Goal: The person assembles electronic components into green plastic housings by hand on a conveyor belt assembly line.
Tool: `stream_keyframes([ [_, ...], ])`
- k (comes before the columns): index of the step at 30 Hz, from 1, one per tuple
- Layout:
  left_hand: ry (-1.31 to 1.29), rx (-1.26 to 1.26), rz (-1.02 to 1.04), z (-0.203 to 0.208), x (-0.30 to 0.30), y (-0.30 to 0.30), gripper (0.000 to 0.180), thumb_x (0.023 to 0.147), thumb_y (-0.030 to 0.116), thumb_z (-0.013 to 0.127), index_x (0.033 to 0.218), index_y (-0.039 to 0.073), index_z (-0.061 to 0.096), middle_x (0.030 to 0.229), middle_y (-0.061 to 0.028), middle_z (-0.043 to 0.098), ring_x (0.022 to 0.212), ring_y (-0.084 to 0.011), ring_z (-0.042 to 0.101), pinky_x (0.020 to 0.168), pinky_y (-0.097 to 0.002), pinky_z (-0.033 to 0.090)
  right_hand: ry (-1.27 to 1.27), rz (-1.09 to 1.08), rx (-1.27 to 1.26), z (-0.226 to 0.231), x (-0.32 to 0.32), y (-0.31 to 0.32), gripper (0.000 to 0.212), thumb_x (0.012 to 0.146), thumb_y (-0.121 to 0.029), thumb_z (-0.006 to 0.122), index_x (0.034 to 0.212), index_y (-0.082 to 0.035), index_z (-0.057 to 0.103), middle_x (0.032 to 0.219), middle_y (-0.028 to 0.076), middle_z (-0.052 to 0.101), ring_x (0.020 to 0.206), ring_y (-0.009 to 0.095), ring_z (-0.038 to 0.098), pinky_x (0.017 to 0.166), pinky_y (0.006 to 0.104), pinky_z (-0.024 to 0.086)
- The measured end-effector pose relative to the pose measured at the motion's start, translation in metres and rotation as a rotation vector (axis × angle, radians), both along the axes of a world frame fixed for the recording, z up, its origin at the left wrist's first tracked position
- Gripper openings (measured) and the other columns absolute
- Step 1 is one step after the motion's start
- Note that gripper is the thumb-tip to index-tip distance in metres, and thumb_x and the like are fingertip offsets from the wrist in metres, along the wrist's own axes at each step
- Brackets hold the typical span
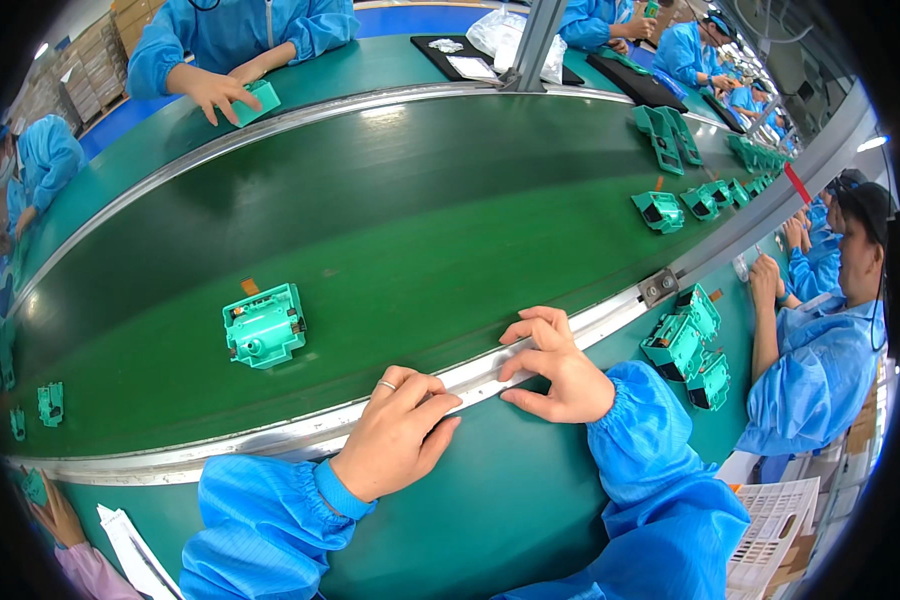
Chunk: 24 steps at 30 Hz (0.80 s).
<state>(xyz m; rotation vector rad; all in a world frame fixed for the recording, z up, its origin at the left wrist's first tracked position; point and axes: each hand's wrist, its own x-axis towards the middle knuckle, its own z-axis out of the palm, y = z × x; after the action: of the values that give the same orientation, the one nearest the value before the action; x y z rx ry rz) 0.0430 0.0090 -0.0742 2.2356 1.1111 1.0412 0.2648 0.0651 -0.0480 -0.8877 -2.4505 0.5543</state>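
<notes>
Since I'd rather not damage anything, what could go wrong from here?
The orange tab projecting from the green housing before you on the belt might bend if caught. The clustered housings right of your right hand could get knocked by your sleeve. The ring on your left hand is near the metal rail and might scrape it.

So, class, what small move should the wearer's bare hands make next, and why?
Probably the bare right hand should reach right toward the clustered teal-green plastic housings: it and the bare left hand look empty at the silvery metal rail, while the housings lie on the green bench beyond the right blue sleeve.
</notes>
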Motion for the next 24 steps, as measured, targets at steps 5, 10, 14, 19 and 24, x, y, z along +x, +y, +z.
stream_keyframes([
  [5,-0.004,0.005,-0.003,0.0,0.0,0.0,0.023,0.067,0.004,0.066,0.089,0.005,0.061,0.088,-0.008,0.051,0.082,-0.0267,0.047,0.071,-0.0348,0.042,-0.035,0.045,-0.011,-0.006,0.0,-0.001,0.015,0.064,-0.004,0.067,0.075,-0.008,0.057,0.101,0.01,0.048,0.106,0.036,0.036,0.089,0.0438,0.034],
  [10,-0.006,0.012,-0.001,-0.003,0.0,0.001,0.022,0.067,0.004,0.066,0.089,0.005,0.061,0.087,-0.0076,0.052,0.082,-0.0267,0.047,0.071,-0.0347,0.042,-0.039,0.06,0.017,-0.012,-0.004,-0.002,0.015,0.065,0.0,0.064,0.074,-0.006,0.053,0.099,0.01,0.047,0.103,0.035,0.038,0.09,0.0425,0.034],
  [14,0.001,0.007,0.001,-0.002,0.0,0.002,0.022,0.067,0.004,0.066,0.088,0.005,0.061,0.087,-0.0075,0.052,0.082,-0.0264,0.047,0.071,-0.0345,0.042,0.016,-0.032,0.061,-0.016,-0.007,-0.001,0.016,0.066,0.002,0.062,0.075,-0.005,0.051,0.097,0.011,0.048,0.101,0.036,0.04,0.09,0.0426,0.035],
  [19,-0.001,0.016,0.009,-0.001,0.0,0.002,0.022,0.067,0.004,0.066,0.088,0.005,0.061,0.087,-0.0073,0.052,0.081,-0.0263,0.047,0.071,-0.0345,0.042,0.093,-0.11,0.023,-0.015,-0.005,0.0,0.012,0.07,-0.001,0.061,0.078,-0.004,0.053,0.097,0.011,0.049,0.102,0.035,0.04,0.088,0.0419,0.036],
  [24,0.006,0.013,0.004,-0.002,0.0,0.002,0.022,0.067,0.006,0.066,0.088,0.005,0.061,0.087,-0.0073,0.052,0.082,-0.0263,0.047,0.071,-0.0347,0.042,0.102,-0.153,0.088,-0.017,-0.003,-0.001,0.009,0.073,-0.005,0.063,0.078,-0.003,0.057,0.093,0.01,0.052,0.099,0.034,0.042,0.085,0.0414,0.038],
])
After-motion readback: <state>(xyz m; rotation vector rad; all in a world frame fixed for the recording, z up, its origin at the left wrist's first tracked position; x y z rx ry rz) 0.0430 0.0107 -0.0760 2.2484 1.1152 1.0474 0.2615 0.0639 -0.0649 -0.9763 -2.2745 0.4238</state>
